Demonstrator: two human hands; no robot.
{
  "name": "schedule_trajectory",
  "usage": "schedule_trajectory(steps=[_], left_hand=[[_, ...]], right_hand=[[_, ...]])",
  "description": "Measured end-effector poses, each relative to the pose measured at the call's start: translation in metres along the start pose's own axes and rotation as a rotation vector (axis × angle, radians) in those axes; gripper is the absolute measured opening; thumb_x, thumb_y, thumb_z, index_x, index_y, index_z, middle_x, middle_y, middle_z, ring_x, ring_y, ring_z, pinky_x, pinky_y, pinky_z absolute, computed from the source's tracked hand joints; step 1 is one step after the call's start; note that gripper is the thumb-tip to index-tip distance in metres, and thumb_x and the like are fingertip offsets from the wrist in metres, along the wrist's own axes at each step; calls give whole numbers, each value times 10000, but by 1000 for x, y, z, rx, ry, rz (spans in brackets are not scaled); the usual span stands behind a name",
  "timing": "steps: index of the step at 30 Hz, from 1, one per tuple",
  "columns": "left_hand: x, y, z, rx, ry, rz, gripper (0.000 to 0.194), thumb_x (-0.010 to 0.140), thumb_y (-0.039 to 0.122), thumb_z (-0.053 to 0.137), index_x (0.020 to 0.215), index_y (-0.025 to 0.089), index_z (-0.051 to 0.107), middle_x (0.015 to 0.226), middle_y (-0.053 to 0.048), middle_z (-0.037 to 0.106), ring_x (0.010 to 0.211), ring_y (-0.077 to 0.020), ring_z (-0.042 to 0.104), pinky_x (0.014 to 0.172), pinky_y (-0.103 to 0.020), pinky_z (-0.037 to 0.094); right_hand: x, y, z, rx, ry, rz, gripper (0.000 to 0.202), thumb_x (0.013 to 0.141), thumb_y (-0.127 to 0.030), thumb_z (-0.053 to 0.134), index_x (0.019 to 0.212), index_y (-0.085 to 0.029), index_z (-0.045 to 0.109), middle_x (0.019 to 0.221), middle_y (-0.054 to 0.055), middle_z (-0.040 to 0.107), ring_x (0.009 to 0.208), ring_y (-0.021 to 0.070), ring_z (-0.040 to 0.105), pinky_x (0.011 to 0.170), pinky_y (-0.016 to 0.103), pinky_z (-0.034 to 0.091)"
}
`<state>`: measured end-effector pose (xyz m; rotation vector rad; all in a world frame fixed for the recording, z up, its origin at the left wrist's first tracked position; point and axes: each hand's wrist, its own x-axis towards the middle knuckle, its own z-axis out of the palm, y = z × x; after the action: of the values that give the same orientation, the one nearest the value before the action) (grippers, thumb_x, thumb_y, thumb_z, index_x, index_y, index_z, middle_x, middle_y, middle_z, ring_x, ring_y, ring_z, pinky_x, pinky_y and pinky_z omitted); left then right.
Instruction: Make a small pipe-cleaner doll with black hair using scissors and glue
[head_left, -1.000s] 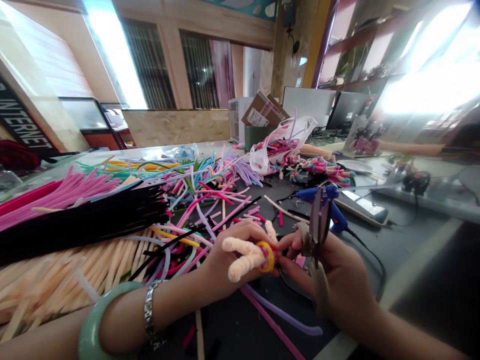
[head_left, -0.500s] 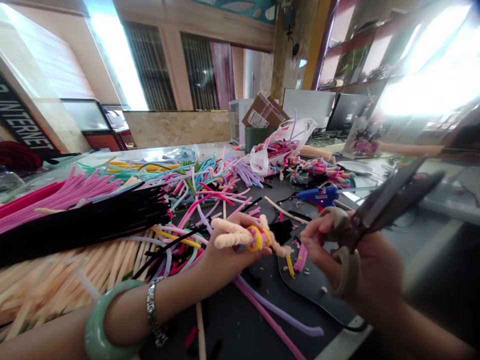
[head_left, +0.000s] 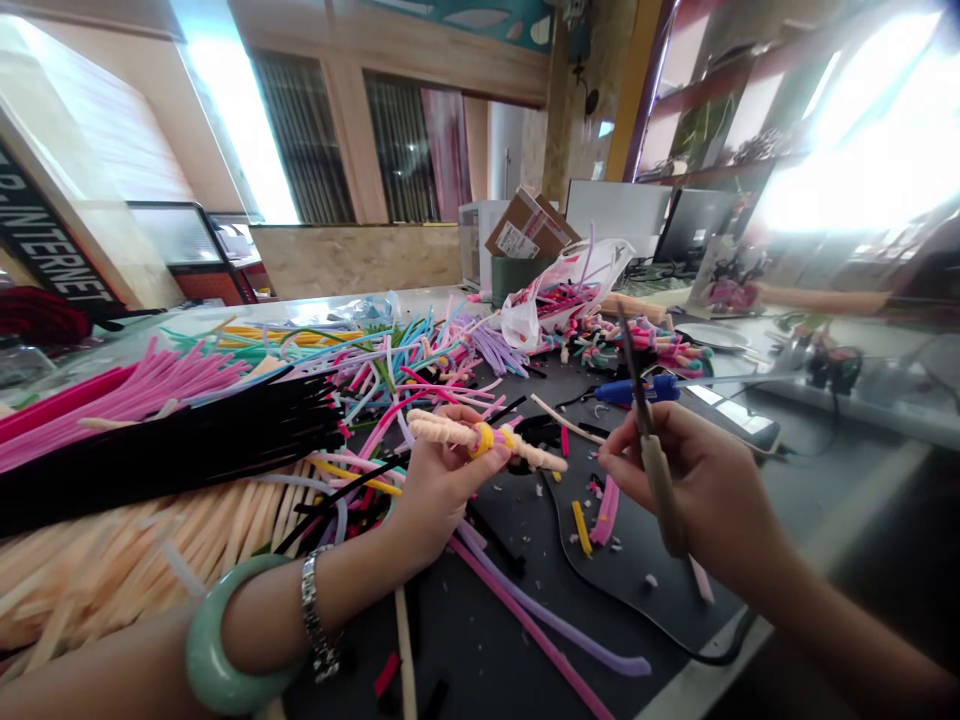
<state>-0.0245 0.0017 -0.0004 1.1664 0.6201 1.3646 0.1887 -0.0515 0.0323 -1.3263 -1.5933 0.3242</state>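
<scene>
My left hand [head_left: 442,480] pinches a small pipe cleaner figure [head_left: 540,457], with peach twisted limbs sticking out on both sides and a yellow and pink wrapped middle. It is held above the dark table mat. A pair of scissors [head_left: 658,480] hangs on my right hand [head_left: 697,470], the blades pointing up and the handles around the fingers; thumb and fingertips come together at its left. Whether those fingertips also hold something small cannot be made out. Behind the scissors lies a blue glue gun [head_left: 619,391], partly hidden by a blade.
Bundles of black pipe cleaners [head_left: 187,445] and peach pipe cleaners [head_left: 135,550] lie at the left. A tangled colourful heap sits behind, beside a white plastic bag [head_left: 525,315]. A black cable [head_left: 600,585] crosses the mat among pink and yellow scraps. At far right, another person's arm [head_left: 825,298] reaches in.
The scissors have swung from pointing right to nearly upright as my right hand turned. My left hand has rotated the figure so that its limbs lie more level.
</scene>
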Motion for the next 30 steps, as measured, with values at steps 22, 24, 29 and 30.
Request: schedule_trajectory(steps=[22,24,29,30], left_hand=[[-1,0,-3,71,54,-89,310,685,238,793,971,178,689,1084,-49,675,1053,-229,624,1017,-391,423],[-2,1,-3,104,37,-87,300,701,230,778,980,188,676,1084,-48,674,1066,-234,620,998,-385,431],[-5,8,-4,315,-35,-5,325,740,224,749,1044,209,632,1094,-50,660,1050,-228,619,935,-360,453],[-6,10,-4,389,-52,21,318,743,223,747,1037,203,628,1094,-56,656,1041,-226,619,927,-356,456]], right_hand=[[2,6,1,-79,-222,41,115,728,-287,673,789,-203,623,708,8,664,635,159,598,540,236,469],[2,5,1,-80,-242,57,112,726,-288,674,783,-206,622,712,9,664,641,165,603,543,239,476],[1,1,2,4,-320,143,115,722,-283,673,765,-212,593,729,4,645,662,164,598,570,244,492],[0,-1,3,43,-343,163,121,719,-280,675,766,-211,587,725,-1,634,654,155,588,569,239,491]])
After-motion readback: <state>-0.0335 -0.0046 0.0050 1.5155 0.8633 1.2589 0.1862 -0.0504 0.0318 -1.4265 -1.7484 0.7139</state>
